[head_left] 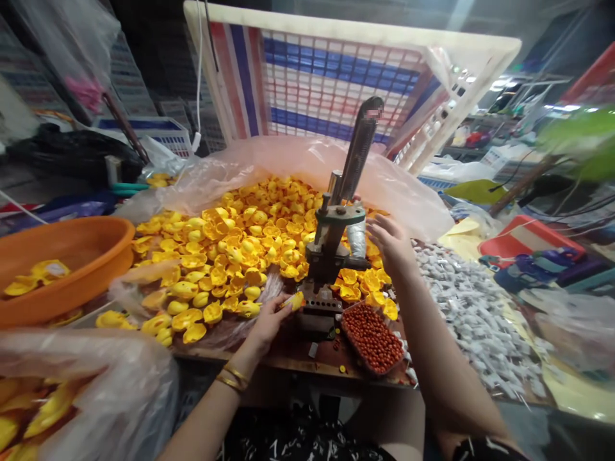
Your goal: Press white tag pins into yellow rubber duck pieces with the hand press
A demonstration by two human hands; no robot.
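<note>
My left hand [270, 322] pinches a small yellow plastic piece [295, 300] and holds it against the base of a green hand press [330, 256] at the middle of the bench. My right hand [391, 244] hovers with fingers spread just right of the press, below its long grey lever [360, 148], touching nothing I can see. A big heap of yellow plastic pieces [230, 246] lies on clear plastic sheet behind and left of the press. A small tray of red beads [372, 337] sits right in front of the press.
An orange basin [72, 256] with a few yellow pieces stands at left. A pile of small white parts [473, 307] spreads at right. A white crate [336, 77] leans up behind the heap. A plastic bag of yellow pieces [72, 397] is at bottom left.
</note>
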